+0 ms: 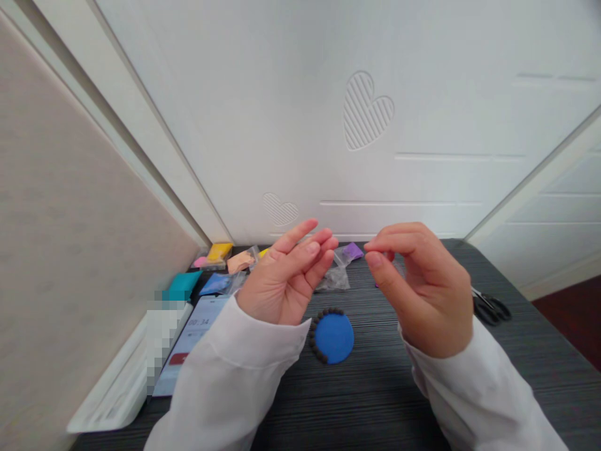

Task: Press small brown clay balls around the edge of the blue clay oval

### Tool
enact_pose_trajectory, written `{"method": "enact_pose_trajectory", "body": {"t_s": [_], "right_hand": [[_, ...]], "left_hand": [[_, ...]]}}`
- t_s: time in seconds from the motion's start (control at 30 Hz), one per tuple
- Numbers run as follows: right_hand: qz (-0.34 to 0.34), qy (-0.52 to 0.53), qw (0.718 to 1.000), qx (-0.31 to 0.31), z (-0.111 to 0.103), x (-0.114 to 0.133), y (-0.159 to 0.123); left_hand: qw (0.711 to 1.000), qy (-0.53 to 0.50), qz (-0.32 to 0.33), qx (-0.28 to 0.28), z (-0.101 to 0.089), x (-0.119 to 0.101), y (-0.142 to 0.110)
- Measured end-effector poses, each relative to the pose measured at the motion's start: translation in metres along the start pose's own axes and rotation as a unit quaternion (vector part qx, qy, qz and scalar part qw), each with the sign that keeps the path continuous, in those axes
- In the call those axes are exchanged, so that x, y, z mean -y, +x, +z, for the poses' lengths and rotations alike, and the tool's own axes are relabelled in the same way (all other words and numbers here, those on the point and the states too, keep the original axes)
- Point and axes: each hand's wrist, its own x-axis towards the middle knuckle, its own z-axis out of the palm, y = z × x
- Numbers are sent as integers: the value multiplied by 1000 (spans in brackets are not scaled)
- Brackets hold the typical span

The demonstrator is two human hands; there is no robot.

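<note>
My left hand point(291, 272) is raised above the table with its palm turned inward. Its fingers are stretched and partly apart, the thumb lies across them, and nothing shows in it. To its right, my right hand point(422, 285) has thumb and forefinger tips brought together in a pinch; anything between them is hidden or too small to name. Below and between both hands, a flat blue disc point(335, 338) lies on the dark table. Small dark brown balls point(313, 338) line its left and upper edge in a row. Neither hand touches the disc.
Colored clay-like packets, including a yellow one point(220, 252), a blue one point(216, 284) and a purple one point(353, 251), lie along the back. A phone point(201, 313) showing a timer and a white tray point(117, 394) are left. Black-handled scissors point(491, 308) lie right. A white panel point(300, 125) rises behind.
</note>
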Motion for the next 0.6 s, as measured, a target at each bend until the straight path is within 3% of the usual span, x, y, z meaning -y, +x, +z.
{"method": "enact_pose_trajectory", "body": {"t_s": [0.23,0.47,0.6], "right_hand": [[0,-10,1000,3,0,0,1],[1,-19,1000,1,-1,-1,1],[0,-18,1000,0,-1,-1,0]], "left_hand": [[999,-25,11,-16,-7,1,5],[980,-197,-36,18,-20,6,21],[976,-214,-34,27,-19,9,22]]}}
